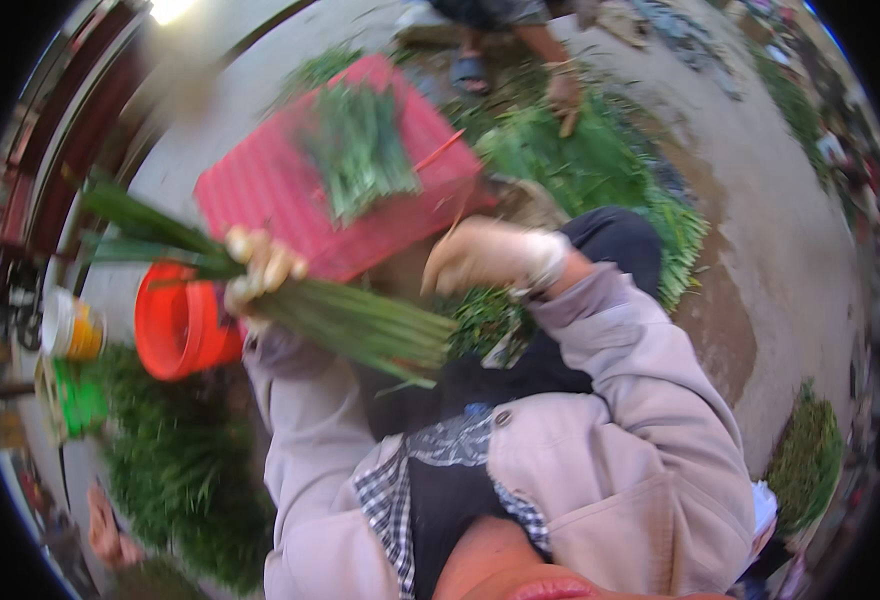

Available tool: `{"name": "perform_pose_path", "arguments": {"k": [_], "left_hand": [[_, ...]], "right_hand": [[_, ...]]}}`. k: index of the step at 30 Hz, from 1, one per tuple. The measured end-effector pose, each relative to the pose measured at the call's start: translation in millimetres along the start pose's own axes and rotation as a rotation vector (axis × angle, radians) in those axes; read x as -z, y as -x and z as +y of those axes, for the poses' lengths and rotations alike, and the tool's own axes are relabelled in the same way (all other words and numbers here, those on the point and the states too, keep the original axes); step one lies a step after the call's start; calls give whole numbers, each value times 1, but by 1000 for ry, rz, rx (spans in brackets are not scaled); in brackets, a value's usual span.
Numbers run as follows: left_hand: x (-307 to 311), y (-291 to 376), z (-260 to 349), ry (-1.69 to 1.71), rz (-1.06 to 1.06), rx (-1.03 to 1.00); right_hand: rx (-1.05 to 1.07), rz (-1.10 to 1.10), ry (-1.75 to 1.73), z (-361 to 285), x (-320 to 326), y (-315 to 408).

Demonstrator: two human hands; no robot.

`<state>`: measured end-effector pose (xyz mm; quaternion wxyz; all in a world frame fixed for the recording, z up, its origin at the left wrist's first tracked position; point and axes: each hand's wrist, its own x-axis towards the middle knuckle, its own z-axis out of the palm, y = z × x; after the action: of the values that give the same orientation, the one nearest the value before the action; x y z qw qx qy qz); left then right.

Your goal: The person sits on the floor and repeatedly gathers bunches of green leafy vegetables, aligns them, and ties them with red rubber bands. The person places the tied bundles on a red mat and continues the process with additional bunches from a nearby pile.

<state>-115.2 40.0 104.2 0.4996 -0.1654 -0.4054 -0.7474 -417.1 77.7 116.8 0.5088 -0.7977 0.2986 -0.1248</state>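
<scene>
My left hand (264, 274) grips a bundle of long, flat green leaves (357, 322), the ends sticking out on both sides of the fist. To its right, apart from the bundle, my right hand (485, 259) is blurred with fingers bent downward; a thin strand shows by its fingers, but whether they hold it cannot be seen. Beyond both hands is a pink ribbed plastic surface (252, 180), and another bunch of green stalks (365, 150) lies on it. A thin red strip (440, 150) lies near that bunch.
A red bucket (185, 322) stands by my left forearm, near a white and yellow pail (72, 326) and a large heap of greens (185, 457). Across from me, another person's hand (564, 97) touches broad green leaves (575, 157). More greens (807, 457) lie at the right.
</scene>
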Motion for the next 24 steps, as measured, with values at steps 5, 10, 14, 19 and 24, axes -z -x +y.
{"name": "perform_pose_path", "arguments": {"k": [5,10,14,19,24], "left_hand": [[-5,-4,-4,29,72,-17],[10,4,-4,-274,603,-123],[31,8,15,-255,819,-223],[50,16,41,-200,977,-422],[53,16,29,-147,1013,-448]], "right_hand": [[-31,154,-564,11,-24,-8],[-11,160,-521,14,-40,-5],[-250,434,-674,28,-40,18],[-512,264,63,62,-52,37],[-255,656,-283,58,-54,15]]}}
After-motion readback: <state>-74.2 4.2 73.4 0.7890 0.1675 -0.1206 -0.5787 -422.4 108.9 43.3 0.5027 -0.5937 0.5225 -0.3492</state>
